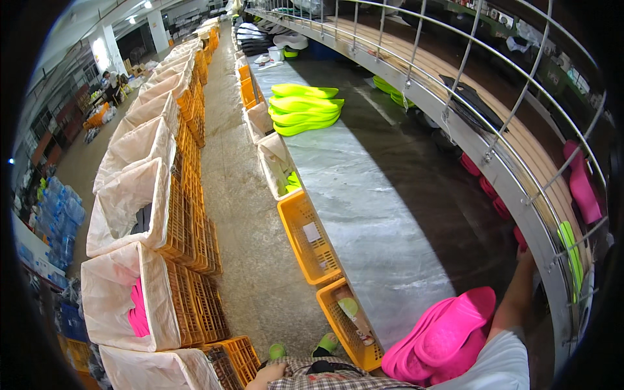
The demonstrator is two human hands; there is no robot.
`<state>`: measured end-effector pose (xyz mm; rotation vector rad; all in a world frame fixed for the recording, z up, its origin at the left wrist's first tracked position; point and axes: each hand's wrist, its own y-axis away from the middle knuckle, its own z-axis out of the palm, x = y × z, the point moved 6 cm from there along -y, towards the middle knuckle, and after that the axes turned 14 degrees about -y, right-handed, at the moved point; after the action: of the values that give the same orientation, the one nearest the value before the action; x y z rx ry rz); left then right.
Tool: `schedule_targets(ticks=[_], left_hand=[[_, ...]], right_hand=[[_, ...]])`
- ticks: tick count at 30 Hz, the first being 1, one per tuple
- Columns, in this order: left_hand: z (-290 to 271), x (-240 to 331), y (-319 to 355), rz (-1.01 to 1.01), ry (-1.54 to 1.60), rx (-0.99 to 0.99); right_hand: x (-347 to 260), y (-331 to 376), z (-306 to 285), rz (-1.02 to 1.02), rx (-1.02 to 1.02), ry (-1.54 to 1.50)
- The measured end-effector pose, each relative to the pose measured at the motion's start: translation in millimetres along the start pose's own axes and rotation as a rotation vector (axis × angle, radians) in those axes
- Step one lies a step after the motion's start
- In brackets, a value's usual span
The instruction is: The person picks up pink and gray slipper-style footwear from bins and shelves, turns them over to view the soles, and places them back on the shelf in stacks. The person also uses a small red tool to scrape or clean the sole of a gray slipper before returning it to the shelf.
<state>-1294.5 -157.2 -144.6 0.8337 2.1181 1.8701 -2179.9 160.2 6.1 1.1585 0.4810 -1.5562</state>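
Observation:
My right arm stretches forward past a stack of bright pink shoe soles (442, 335) at the lower right of the table. My right hand (523, 252) is under the edge of the curved conveyor, at a dark pink piece (520, 236); its fingers are mostly hidden, so the grip does not show. Close to my checked clothing at the lower edge is my left hand (268, 374), only partly in view, with its fingers unclear. Farther up the table lies a pile of neon yellow-green soles (304, 108).
A wire guard rail (507, 143) borders the conveyor (448, 84), which carries a pink sole (580, 183) and a yellow-green one (571, 260). Orange crates (305, 240) line the table's left side. Cloth-lined baskets (123, 205) on stacked crates flank the aisle (240, 214).

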Motion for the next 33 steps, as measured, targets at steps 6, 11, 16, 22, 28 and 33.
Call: schedule_targets(ticks=[6,11,16,22,28,33], left_hand=[[-20.5,-7.2,-5.2,0.17,-0.088,0.203],[-21.8,-42.3,-14.6,0.208,-0.048,0.285],[8.2,-94.9,-9.6,0.252,0.024,0.476],[13.2,-165.0,35.5,0.316,0.217,0.741],[-38.7,-171.9,130.1,0.566,0.394,1.252],[-94.0,-125.6,211.1,0.954,0.915,1.215]], right_hand=[[-23.0,22.7,-1.6,0.091,-0.041,-0.129],[-37.1,91.2,14.2,0.215,-0.145,-0.254],[-28.6,244.9,42.1,0.362,-0.415,-0.269],[12.2,506.3,49.4,0.698,-0.582,-0.211],[53.6,723.7,22.1,1.02,-0.823,-0.119],[117.0,840.3,-2.4,1.103,-1.222,0.163]])
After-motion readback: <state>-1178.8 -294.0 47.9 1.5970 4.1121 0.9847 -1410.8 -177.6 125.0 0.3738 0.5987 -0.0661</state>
